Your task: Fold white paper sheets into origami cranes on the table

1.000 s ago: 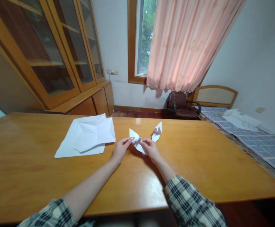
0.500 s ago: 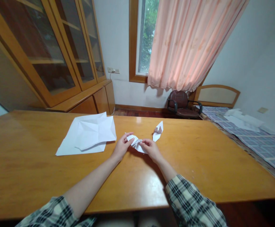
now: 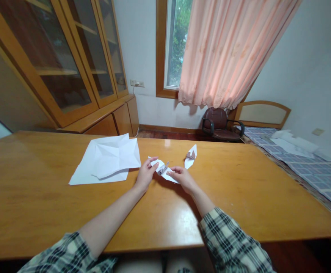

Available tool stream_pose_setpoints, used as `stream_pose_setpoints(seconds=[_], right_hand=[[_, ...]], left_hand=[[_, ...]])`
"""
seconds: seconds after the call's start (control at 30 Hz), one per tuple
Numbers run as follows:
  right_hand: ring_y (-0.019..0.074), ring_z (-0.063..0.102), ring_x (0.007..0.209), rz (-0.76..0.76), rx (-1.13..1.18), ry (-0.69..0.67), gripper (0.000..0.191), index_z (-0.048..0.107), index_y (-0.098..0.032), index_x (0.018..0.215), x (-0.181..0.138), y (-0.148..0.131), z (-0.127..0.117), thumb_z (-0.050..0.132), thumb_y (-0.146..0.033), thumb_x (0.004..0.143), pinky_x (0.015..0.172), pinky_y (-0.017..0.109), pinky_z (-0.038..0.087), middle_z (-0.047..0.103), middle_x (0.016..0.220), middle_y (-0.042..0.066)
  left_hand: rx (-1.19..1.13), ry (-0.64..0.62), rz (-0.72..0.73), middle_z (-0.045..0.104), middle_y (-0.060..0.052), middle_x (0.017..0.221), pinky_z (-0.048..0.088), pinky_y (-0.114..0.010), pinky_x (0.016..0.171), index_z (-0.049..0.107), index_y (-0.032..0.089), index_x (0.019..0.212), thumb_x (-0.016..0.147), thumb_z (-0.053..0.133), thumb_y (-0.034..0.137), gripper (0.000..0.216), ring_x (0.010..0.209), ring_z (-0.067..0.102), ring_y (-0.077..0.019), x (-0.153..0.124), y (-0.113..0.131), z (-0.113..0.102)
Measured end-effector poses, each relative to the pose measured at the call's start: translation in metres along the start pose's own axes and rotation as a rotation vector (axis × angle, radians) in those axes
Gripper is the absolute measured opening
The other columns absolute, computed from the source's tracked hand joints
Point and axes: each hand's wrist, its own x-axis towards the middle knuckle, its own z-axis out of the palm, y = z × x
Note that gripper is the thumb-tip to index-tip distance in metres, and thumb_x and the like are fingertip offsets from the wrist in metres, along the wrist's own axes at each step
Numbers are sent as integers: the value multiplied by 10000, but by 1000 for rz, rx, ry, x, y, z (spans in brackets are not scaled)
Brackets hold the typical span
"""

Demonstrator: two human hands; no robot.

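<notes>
Your table spans the lower frame, with white sheets left of centre and a folded piece just right of centre. Upper left, a glass-doored cabinet shows shelves too dim to read. A curtain hangs upper right of centre, above a chair. At mid-frame is the paper, your left hand pinching its left wing, your right hand its right one, fingers nearly closed.

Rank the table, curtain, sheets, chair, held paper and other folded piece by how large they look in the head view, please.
1. Table
2. Curtain
3. Sheets
4. Chair
Smallest, unranked: held paper and other folded piece; they look alike, and the hands partly cover the first.
</notes>
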Motion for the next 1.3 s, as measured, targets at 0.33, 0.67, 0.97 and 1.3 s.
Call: stream_pose_setpoints(seconds=[0.33,0.67,0.97,1.3], right_hand=[[117,563,624,42,48,-57,372,712,-142,830,0,-1,-5,780,-422,594,611,233,393,693,732,20],[128,582,661,24,46,-70,381,707,-151,843,-2,-5,-5,782,-426,591,651,246,414,697,763,20],[106,552,577,44,56,-43,361,690,-148,806,-2,-4,-4,780,-433,604,560,220,387,677,694,8],[136,612,576,118,127,-97,389,634,-142,783,-2,0,0,786,-441,586,560,255,488,678,656,24]], left_hand=[[-154,-15,-132,675,-39,841,464,-235,646,599,144,1087,628,734,374,531,719,622,-144,2,-5,-1],[-287,-19,-263,680,-50,868,503,-229,556,584,170,1058,646,714,303,452,664,632,-138,-1,2,0],[-213,-11,-228,665,-37,868,478,-223,539,567,178,1066,638,717,374,494,666,622,-140,-5,4,2],[10,-54,4,672,-46,907,462,-270,734,619,159,982,658,700,430,430,818,616,-183,-1,2,2]])
